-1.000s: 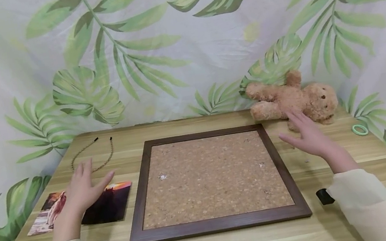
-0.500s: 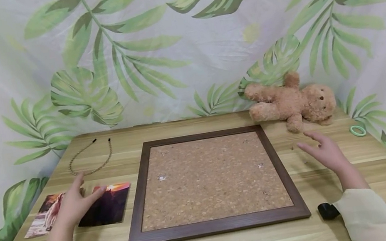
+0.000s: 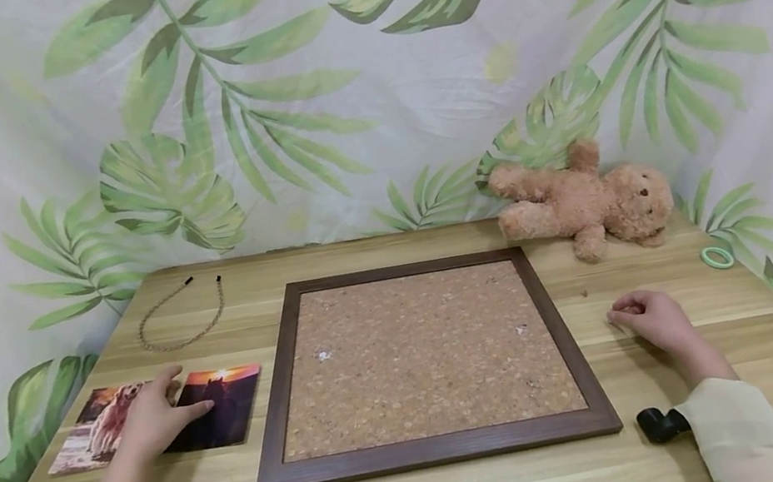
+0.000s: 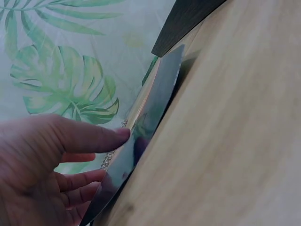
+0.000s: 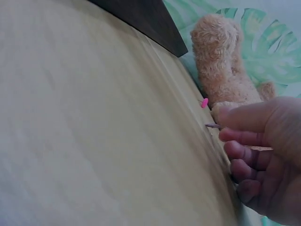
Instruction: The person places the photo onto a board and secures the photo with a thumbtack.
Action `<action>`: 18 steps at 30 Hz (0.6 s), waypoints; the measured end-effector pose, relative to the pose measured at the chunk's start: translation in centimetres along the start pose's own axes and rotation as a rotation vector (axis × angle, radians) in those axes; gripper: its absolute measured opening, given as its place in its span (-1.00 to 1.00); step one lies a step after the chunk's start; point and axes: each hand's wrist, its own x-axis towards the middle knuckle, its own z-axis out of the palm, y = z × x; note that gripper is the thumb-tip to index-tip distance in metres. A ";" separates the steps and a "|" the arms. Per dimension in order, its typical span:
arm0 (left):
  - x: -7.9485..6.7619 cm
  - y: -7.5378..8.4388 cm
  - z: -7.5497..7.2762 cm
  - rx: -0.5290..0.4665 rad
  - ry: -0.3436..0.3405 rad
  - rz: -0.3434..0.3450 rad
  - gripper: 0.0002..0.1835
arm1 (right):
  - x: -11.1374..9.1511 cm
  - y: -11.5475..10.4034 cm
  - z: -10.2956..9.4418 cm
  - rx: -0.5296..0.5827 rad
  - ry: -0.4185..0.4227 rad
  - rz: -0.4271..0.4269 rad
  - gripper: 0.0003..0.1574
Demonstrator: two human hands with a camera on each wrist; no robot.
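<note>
My right hand pinches a push pin between thumb and fingers, close over the table to the right of a cork board in a dark frame. Only the pin's thin pointed end shows; its head is hidden by the fingers. A pink push pin is just beyond the fingertips. My left hand is over two photos, thumb stretched out and fingers loosely bent. One is a dog photo, partly covered by the hand; the other is a dark horse-and-sunset photo, its edge curved in the left wrist view.
A chain with black ends lies at the back left. A teddy bear lies on its side at the back right. Near the right table edge is a green ring. A leaf-printed cloth hangs behind the table.
My right hand drew back from near the teddy bear, came down to the table and closed on the push pin. My left hand drew back from the chain and lowered over the photos.
</note>
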 end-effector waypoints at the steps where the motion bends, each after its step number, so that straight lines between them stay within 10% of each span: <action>1: 0.0 0.0 0.0 0.005 -0.001 0.004 -0.17 | 0.0 0.1 0.1 0.000 -0.004 0.004 -0.65; 18: -0.2 0.1 -0.1 0.020 -0.005 -0.041 -0.37 | -0.1 0.5 0.7 -0.030 0.054 -0.066 -0.84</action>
